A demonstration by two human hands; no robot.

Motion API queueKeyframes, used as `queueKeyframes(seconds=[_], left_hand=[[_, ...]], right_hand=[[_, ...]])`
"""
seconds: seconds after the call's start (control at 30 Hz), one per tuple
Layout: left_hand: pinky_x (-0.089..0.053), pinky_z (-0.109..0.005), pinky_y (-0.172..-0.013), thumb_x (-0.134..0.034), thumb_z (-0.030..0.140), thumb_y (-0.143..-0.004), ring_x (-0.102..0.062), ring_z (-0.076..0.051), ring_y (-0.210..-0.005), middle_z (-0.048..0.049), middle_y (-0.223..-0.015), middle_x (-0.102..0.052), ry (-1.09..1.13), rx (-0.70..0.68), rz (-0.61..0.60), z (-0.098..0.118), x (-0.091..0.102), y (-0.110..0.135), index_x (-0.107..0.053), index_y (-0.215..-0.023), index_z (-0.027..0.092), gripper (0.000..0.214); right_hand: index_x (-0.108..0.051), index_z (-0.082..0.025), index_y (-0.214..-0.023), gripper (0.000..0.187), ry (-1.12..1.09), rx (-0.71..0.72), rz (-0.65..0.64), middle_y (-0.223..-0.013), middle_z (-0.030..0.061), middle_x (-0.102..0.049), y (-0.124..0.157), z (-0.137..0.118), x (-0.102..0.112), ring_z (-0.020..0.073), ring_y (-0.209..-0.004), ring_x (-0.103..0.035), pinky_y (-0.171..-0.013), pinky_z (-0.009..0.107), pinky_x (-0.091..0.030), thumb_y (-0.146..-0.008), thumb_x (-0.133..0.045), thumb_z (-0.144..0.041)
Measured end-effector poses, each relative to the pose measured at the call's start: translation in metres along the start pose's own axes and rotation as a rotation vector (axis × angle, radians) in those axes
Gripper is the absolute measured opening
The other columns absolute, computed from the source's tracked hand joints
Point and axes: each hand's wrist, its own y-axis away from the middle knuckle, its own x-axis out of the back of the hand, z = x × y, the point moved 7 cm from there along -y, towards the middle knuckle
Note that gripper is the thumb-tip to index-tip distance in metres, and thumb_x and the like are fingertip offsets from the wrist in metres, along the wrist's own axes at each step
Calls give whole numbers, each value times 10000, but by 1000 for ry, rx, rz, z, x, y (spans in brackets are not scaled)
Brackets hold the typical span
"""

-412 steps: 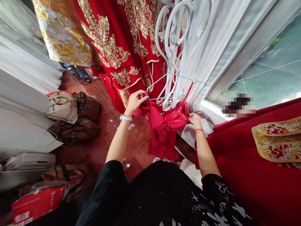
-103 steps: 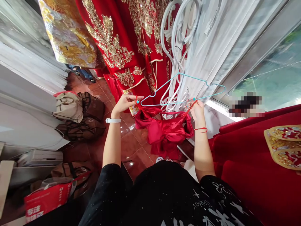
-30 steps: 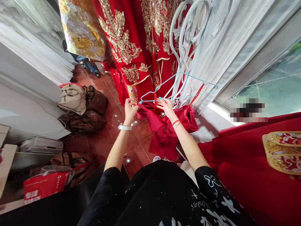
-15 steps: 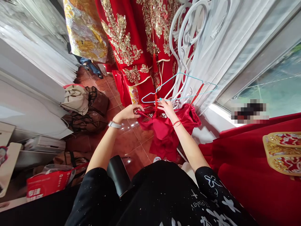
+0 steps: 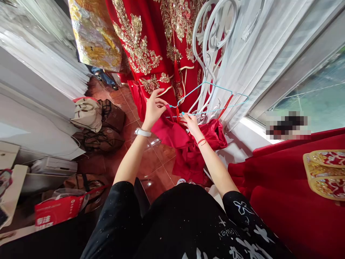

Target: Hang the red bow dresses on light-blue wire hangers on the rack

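A red satin dress (image 5: 185, 144) hangs from a thin light-blue wire clothes hanger (image 5: 212, 110). Red straps loop over both sides of the hanger. My left hand (image 5: 154, 110) is closed in a pinch on the dress's edge at the hanger's left end, drawing the cloth up over that tip. Fingers of my right hand (image 5: 191, 123) close round the hanger's lower bar beside the left strap; the palm side is hidden. Below my hands, the lower part of the dress falls in loose folds.
Gold-embroidered red gowns (image 5: 140, 46) hang ahead beside a white scrollwork metal stand (image 5: 208, 32). Brown bags (image 5: 105, 135) are piled on the tiled floor to the left. More red clothing (image 5: 280, 183) lies at the right, near a window (image 5: 320, 97).
My left hand has moved up and forward, lifting the dress's edge to the hanger's left tip. The right hand stays at the hanger's lower bar.
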Motion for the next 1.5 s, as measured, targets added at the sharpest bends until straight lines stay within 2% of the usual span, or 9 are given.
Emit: queueKeyframes(seconds=[0.23, 0.4, 0.57, 0.77, 1.1, 1.23, 1.33, 1.4, 1.5], left_hand=[[-606, -256, -715, -691, 106, -752, -686, -101, -687, -22, -984, -721, 80, -1, -176, -5, -42, -25, -581, -1295, 214, 565], [-620, -300, -852, -769, 170, -708, -736, -166, -898, -39, -1000, -723, 63, 6, -368, -10, -48, -6, -627, -1239, 189, 550], [-620, -310, -841, -768, 293, -742, -734, -209, -1023, -76, -1133, -737, 116, 45, -294, -22, -46, 24, -647, -1218, 188, 502], [-596, -332, -800, -843, 483, -771, -732, -217, -838, -78, -885, -780, 37, 24, -192, -18, -50, 24, -715, -911, 156, 377], [-563, -355, -851, -740, 288, -851, -744, -233, -861, -53, -967, -816, -163, -35, -288, 8, -63, 17, -775, -984, 207, 160], [-561, -329, -817, -699, 275, -852, -731, -213, -821, -58, -936, -801, -109, -17, -315, 0, -60, 11, -734, -926, 188, 119], [-549, -323, -794, -691, 301, -837, -694, -200, -783, -55, -906, -778, -122, -30, -364, -6, -59, 3, -702, -889, 188, 125], [-539, -325, -801, -683, 323, -829, -670, -197, -784, -52, -901, -763, -147, -53, -387, -9, -59, -1, -687, -875, 192, 140], [-526, -326, -827, -674, 346, -807, -652, -200, -813, -41, -893, -741, -159, -66, -407, -12, -59, -5, -673, -870, 197, 162]], right_hand=[[-745, -227, -926, 461, 27, -7, 0, -863, 12, -794, -1, 1, 4, 175, -860, -768, -724, 257, -617, -754, -842, -643], [-719, -228, -920, 422, -3, -14, 31, -938, 21, -801, 4, 0, 7, 165, -878, -766, -753, 261, -625, -805, -822, -621], [-710, -222, -919, 402, 0, -37, -22, -928, 26, -802, 10, -3, 4, 166, -877, -768, -757, 260, -627, -821, -825, -595], [-674, -232, -882, 394, 16, -52, -8, -842, 3, -771, 13, -5, 6, 167, -842, -752, -721, 259, -611, -805, -832, -585], [-662, -231, -843, 468, 163, 6, 10, -786, 6, -710, 15, -10, 5, 210, -882, -730, -840, 352, -626, -765, -793, -674], [-706, -227, -980, 373, 395, 207, 180, -954, 52, -737, 37, -50, 65, 208, -870, -712, -814, 370, -627, -836, -729, -570], [-637, -233, -1183, 405, 523, 299, 744, -1087, 73, -709, 76, -74, 170, 185, -840, -684, -745, 353, -619, -886, -610, -507], [-623, -196, -1222, 473, 827, 136, 972, -1125, 107, -709, 97, -72, 224, 220, -948, -683, -843, 381, -606, -809, -693, -414], [-698, -172, -969, 307, 1178, -234, 818, -901, 97, -742, 106, -49, 263, 261, -904, -701, -874, 393, -579, -695, -769, -289]])
